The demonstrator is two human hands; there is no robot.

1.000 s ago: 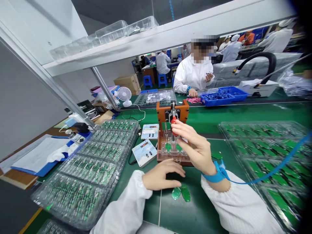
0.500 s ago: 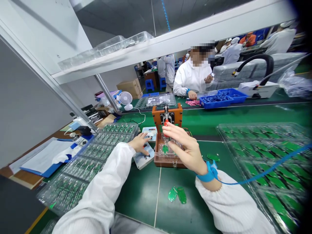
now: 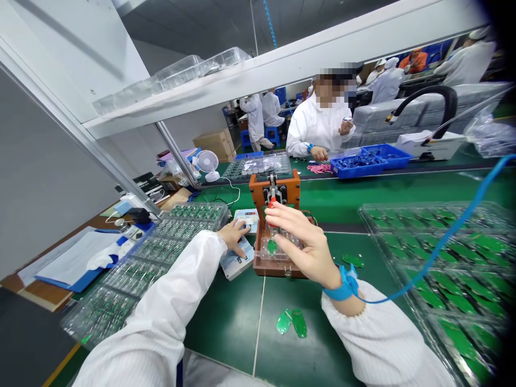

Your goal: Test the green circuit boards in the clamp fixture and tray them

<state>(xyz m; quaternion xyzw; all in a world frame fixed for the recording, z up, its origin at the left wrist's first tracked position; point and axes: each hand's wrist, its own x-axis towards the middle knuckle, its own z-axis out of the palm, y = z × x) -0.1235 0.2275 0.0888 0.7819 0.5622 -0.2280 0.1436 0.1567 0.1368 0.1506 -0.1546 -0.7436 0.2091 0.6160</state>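
My left hand (image 3: 234, 236) lies with fingers spread over two white boxes, a nearer one (image 3: 237, 263) and a farther one (image 3: 246, 216) with a small display. To its right stands an orange and brown test fixture (image 3: 275, 188) with a toggle clamp. My right hand (image 3: 308, 244) is at the clamp's red handle (image 3: 271, 203), fingers stretched out and not wrapped round it; I cannot tell whether they touch it. Under the clear plate of the fixture a small green circuit board (image 3: 272, 246) shows. A blue strap (image 3: 342, 285) circles my right wrist.
Two green boards (image 3: 291, 322) lie on the near table, another (image 3: 352, 260) right of the fixture. Trays of boards flank me, left (image 3: 161, 252) and right (image 3: 455, 258). Across the bench a person (image 3: 318, 123) sits by blue bins (image 3: 358, 164). A shelf (image 3: 242, 80) hangs above.
Both hands keep nearly the same place and pose, and the view has shifted slightly. The blue wrist cord has swung upward at the right. People in the far background have moved.
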